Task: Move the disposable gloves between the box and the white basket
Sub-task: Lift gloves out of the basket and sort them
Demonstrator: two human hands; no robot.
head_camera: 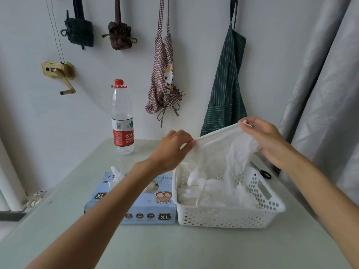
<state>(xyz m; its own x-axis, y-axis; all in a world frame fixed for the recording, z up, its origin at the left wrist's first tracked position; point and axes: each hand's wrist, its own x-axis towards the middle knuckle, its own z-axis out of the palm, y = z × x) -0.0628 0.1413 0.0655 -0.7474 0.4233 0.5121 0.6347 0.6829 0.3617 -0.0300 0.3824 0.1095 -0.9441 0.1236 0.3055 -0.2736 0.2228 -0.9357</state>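
Observation:
A thin translucent disposable glove (221,150) hangs stretched above the white basket (229,218). My left hand (172,146) pinches its left cuff corner and my right hand (266,138) pinches the right corner, higher up. The glove's fingers dangle down into the basket, where more crumpled gloves (219,193) lie. The light blue glove box (147,206) marked XL sits against the basket's left side, under my left forearm, with a glove (116,171) poking out of its top opening.
A water bottle (122,121) with a red cap stands at the table's back. Black scissors (265,173) lie behind the basket at the right. Aprons and folded umbrellas hang on the wall; a grey curtain hangs at the right.

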